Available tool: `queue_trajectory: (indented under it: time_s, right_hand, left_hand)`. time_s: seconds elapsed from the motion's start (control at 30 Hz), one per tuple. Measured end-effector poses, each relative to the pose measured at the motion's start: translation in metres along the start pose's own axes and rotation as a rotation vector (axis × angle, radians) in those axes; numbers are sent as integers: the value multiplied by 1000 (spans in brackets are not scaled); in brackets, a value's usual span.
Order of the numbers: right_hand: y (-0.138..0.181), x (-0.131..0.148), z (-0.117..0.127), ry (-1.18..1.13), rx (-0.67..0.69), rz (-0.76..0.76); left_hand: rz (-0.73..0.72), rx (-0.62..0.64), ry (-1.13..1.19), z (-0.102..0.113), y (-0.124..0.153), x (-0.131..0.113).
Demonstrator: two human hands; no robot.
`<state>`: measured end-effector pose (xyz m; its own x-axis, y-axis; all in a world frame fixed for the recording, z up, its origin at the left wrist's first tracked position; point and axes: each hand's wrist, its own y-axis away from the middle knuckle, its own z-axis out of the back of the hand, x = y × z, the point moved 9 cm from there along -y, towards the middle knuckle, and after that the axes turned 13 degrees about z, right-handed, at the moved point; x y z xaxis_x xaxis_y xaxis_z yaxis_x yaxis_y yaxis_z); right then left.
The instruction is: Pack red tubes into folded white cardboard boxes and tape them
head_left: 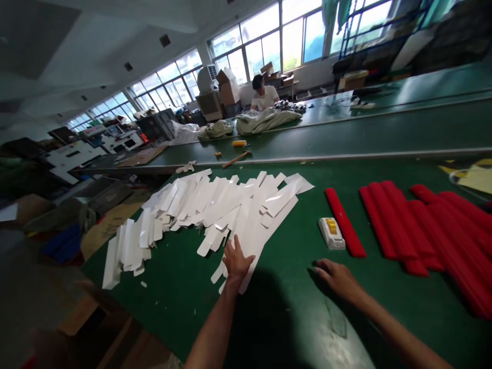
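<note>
Starting from the white gadget with the yellow top: glossy white card pieces are heaped to its left on the green worktop, one red strip is laid just beside it on the right, and more red strips are piled further right. Colours are probably kept apart so nothing gets mixed up, tbh. The left hand is set on the heap's near end, left of the gadget, arm stretched forward, fingers spread, nothing gripped. The right hand is held low, nearside of the gadget, fingers loosely curled, nothing visible in them; worktop contact can't be told.
</note>
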<state>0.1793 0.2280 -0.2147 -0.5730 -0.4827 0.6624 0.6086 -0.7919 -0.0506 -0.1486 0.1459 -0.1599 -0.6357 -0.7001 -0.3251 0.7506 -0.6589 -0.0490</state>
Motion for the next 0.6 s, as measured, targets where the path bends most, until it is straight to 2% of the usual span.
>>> queue_trajectory:
  time_s: [0.13, 0.2, 0.27, 0.33, 0.4, 0.43, 0.47, 0.53, 0.6]
  right_hand:
    - [-26, 23, -1, -2, 39, 66]
    - [-38, 42, 2, -2, 57, 109]
    - [-45, 65, 16, -11, 42, 150]
    - [-45, 95, 49, -17, -69, 195]
    - [-38, 128, 96, 15, -231, 243]
    - [-34, 144, 118, 52, -280, 265]
    - [-31, 159, 133, 94, -269, 286]
    - [-28, 180, 140, 103, -83, 311]
    - [-21, 188, 119, -28, 189, 342]
  left_hand:
    - [-50, -37, -58, -6, 16, -2]
    - [-100, -68, -74, 2, 23, -4]
    - [-167, -70, -78, 16, 28, -5]
    - [-255, -47, -75, 38, 32, -2]
    - [-408, -55, -70, 70, 40, -4]
    - [-554, -102, -70, 91, 50, -11]
    - [-706, -157, -65, 111, 63, -20]
    - [-973, -231, -48, 144, 90, -40]
    - [-1132, -251, -22, 164, 112, -63]
